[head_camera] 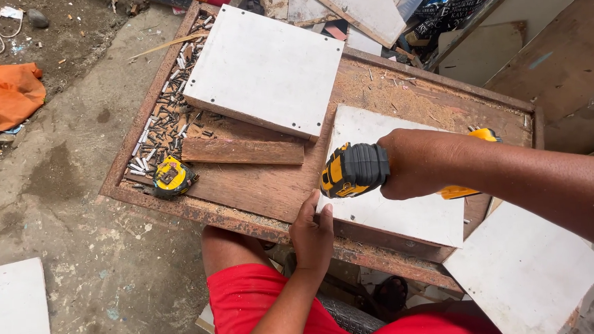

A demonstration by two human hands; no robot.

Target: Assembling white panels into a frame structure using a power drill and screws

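Note:
My right hand (414,163) grips a yellow and black power drill (354,170), held over a white square board (406,212) lying on a worn wooden tabletop (264,185). My left hand (313,236) rests on the near left corner of that board, fingers flat on its edge. The drill's tip is hidden behind its body. A second, larger white board (263,71) lies farther back on the table. A brown wooden strip (243,151) sits between the two boards.
A yellow tape measure (172,178) and a heap of screws (165,119) lie at the table's left side. Another white panel (525,270) leans at the right, one (13,307) lies on the floor left. Orange cloth (3,96) on the ground; scrap boards (363,7) behind.

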